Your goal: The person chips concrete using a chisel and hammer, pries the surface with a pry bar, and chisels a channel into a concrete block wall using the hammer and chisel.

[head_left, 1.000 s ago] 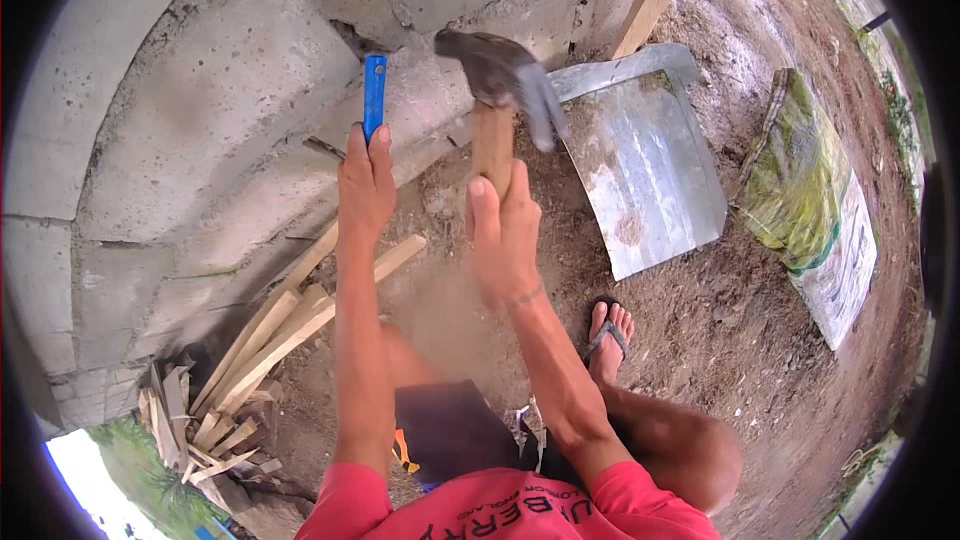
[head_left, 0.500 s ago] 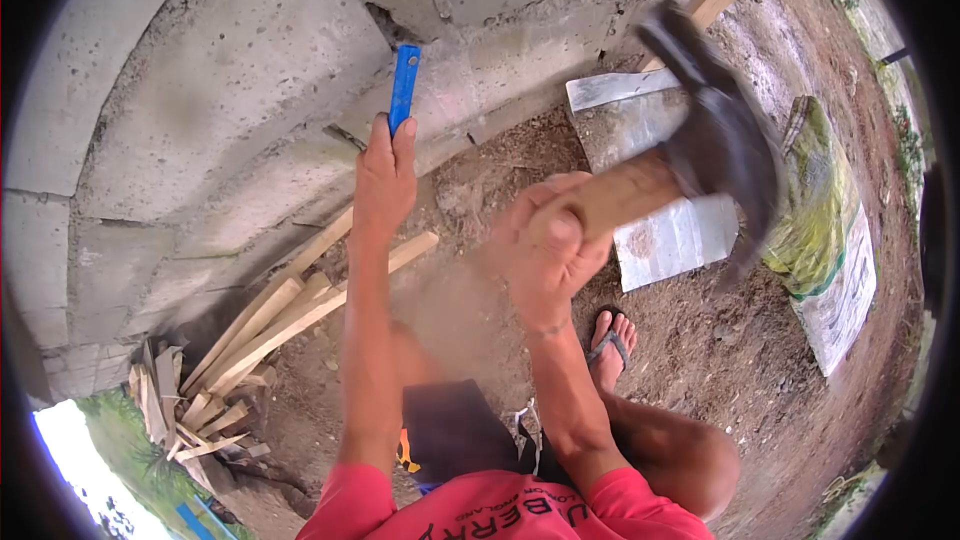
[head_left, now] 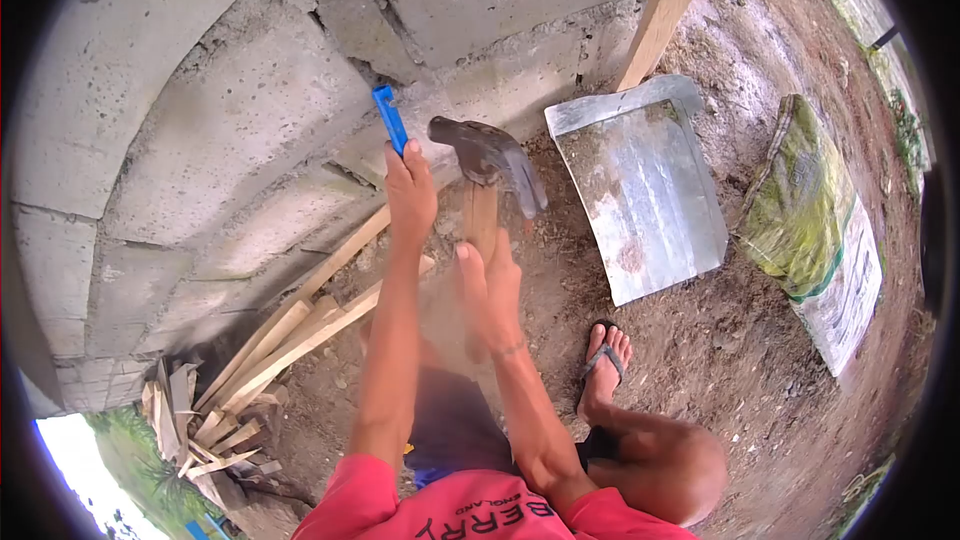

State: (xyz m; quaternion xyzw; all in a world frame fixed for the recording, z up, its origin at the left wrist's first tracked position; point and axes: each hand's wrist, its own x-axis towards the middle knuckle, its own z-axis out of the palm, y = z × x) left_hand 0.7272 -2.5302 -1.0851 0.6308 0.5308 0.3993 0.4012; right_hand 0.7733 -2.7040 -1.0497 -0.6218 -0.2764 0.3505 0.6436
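Observation:
My left hand [head_left: 412, 190] is closed around a blue tool [head_left: 390, 118], its visible end pointing up toward a gap in the grey block wall [head_left: 250, 150]. To its right, my right hand [head_left: 490, 290] grips the wooden handle of a claw hammer [head_left: 484, 152]. The dark hammer head is just right of the blue tool, apart from it, with its claw pointing right. Some of my right fingers are blurred.
A bent metal sheet [head_left: 650, 200] lies on the dirt right of the hammer, with a yellow-green and white sack [head_left: 810, 210] beyond it. Wood pieces [head_left: 270, 350] are piled along the wall at lower left. A wooden post [head_left: 665, 15] stands at the top.
The hammer has swung back left from over the metal sheet to beside the blue tool. My left hand and the blue tool sit slightly lower in view, and the tool is tilted left.

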